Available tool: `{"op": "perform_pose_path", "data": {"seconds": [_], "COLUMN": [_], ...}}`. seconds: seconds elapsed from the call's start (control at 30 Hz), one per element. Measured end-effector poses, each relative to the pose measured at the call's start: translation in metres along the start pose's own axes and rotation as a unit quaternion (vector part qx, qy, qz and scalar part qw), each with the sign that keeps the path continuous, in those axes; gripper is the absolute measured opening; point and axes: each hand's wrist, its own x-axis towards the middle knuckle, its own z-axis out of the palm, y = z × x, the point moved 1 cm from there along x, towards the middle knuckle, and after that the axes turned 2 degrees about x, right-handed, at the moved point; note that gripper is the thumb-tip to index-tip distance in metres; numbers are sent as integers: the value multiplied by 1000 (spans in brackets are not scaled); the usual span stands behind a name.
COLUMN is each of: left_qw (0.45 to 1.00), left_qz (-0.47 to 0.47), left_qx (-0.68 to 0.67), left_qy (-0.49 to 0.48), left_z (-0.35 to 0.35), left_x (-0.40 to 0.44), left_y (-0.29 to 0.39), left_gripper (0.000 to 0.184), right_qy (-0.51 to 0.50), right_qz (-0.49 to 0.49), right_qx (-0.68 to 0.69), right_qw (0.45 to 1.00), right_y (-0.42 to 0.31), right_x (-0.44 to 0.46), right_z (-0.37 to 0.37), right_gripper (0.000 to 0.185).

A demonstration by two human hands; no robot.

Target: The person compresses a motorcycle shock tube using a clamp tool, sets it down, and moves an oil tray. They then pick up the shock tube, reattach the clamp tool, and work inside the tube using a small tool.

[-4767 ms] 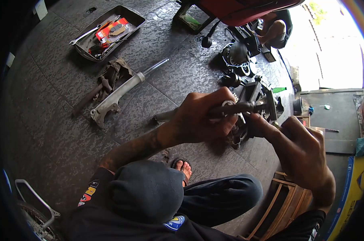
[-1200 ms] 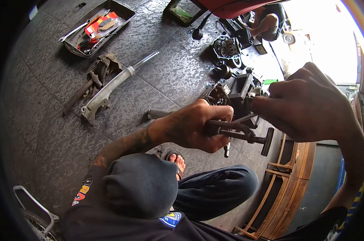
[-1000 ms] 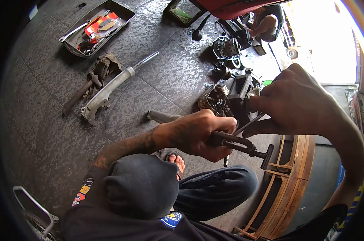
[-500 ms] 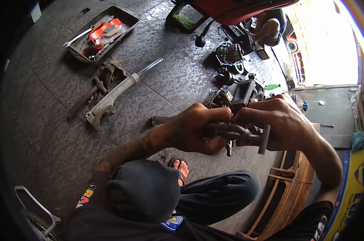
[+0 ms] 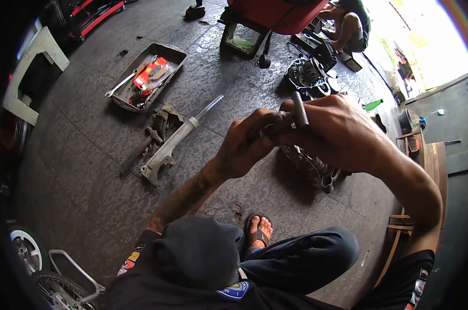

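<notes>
Both my hands are raised close together in front of me, gripping a dark metal screw tool [image 5: 300, 110] with a short crossbar at one end and a thick curved part at the other. My left hand [image 5: 236, 147] is closed around the curved part. Fingers of my right hand [image 5: 342, 132] wrap the tool next to the crossbar, which sticks up past the knuckles. The tool's middle is mostly hidden by my fingers. Below my right hand, a metal engine part [image 5: 324, 180] lies on the floor, partly covered from view.
A silver fork leg [image 5: 169, 147] lies by a brown rag [image 5: 164, 121]. Beyond is a metal tray [image 5: 176, 77] holding wrenches and a red package. Engine parts [image 5: 309, 72] lie near a crouching person [image 5: 353, 26]. A wooden bench [image 5: 435, 175] stands right, wheels [image 5: 27, 250] lower left.
Both hands have moved up and slightly apart from my body with the tool, whose crossbar has shifted up and left. The camera view has shifted, showing more floor and the engine part below.
</notes>
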Motion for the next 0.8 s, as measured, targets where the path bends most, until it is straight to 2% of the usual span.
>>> {"op": "perform_pose_path", "data": {"seconds": [0.07,0.17,0.37,0.47,0.53,0.77,0.8], "left_qw": [999,999,998,994,992,994,989], "left_qz": [-44,-44,-11,67,70,33,70], "left_qx": [-20,11,23,73,97,86,110], "left_qy": [22,26,54,48,34,54,64], "left_z": [2,1,11,16,15,8,8], "left_x": [1,1,2,7,5,-2,-3], "left_y": [0,-6,-9,-7,-6,-12,-13], "left_gripper": [35,35,36,32,32,39,37], "right_qy": [40,52,54,28,12,71,74], "right_qz": [-7,48,43,48,40,19,18], "right_qx": [13,64,72,33,79,89,90], "right_qw": [999,995,995,998,996,993,993], "right_y": [0,-1,8,7,9,15,17], "right_x": [-3,-4,-10,-13,-15,-13,-11], "right_z": [5,3,3,-3,-4,7,9], "right_gripper": [17,14,12,14,13,10,10]}}
